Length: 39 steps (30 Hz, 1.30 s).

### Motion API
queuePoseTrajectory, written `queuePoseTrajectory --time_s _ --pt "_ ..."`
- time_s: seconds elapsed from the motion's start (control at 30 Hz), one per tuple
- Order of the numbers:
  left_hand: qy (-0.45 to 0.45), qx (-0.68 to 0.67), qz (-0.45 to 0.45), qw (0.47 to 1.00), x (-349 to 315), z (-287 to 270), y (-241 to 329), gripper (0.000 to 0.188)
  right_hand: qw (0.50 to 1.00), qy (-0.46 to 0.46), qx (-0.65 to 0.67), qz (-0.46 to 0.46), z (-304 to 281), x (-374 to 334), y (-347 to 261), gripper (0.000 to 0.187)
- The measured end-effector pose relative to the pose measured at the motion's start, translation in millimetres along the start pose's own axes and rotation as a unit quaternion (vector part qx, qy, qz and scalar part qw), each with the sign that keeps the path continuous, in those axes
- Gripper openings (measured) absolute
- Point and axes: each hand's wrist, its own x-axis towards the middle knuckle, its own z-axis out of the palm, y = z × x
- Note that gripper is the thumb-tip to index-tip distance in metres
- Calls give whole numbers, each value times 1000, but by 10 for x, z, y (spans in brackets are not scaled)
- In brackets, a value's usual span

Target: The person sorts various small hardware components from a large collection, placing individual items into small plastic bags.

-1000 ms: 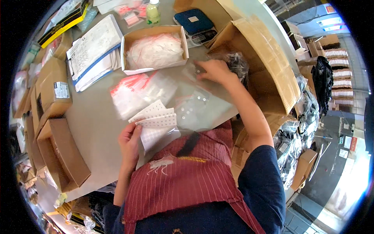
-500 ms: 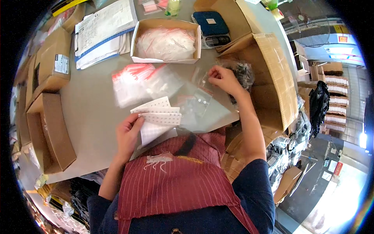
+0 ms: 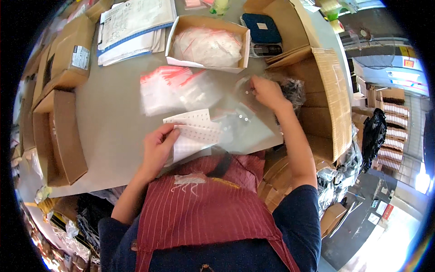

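Observation:
Between the thumb and fingers of my left hand (image 3: 159, 146) are white sticker sheets (image 3: 195, 132) with rows of small printed marks, fanned above the table's near edge. My right hand (image 3: 268, 93) is closed in a pinch at the far edge of a small clear zip bag (image 3: 244, 92) bearing a white dot. Whatever those fingertips grip is too small to make out. Another clear bag (image 3: 243, 119) with white dots lies nearer me. Left of the right hand, a fanned stack of red-edged zip bags (image 3: 165, 90) rests on the table.
A white open box (image 3: 207, 64) full of clear bags stands behind the stack. Clipboards with papers (image 3: 136, 27) lie at the far left. Open cardboard boxes flank the table, one at the left (image 3: 59, 136), one at the right (image 3: 333, 104). Dark crinkled plastic (image 3: 293, 93) sits beside my right wrist.
The view has shifted, so the table things appear farther right. My left hand still grips the sticker sheets. My right hand remains pinched near the small bag, its fingers slightly lower.

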Motion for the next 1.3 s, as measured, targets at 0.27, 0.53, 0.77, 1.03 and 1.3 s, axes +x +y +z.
queuePoseTrajectory --time_s 0.27,0.53,0.77,1.03,1.3 --pt "-29 106 107 988 8 38 155 20 962 147 229 -7 -227 -224 -792 16" --pt "-55 149 195 968 11 100 196 18 936 135 254 -203 -252 -469 -1711 14" --pt "-46 133 124 982 -5 75 145 19 935 158 277 -153 -218 -669 -1841 22" --pt "-31 104 127 986 8 112 127 19 935 205 251 -144 -109 -695 -1937 28" --pt "-62 74 63 993 46 115 29 16 927 266 115 -238 -32 -598 -1997 26"
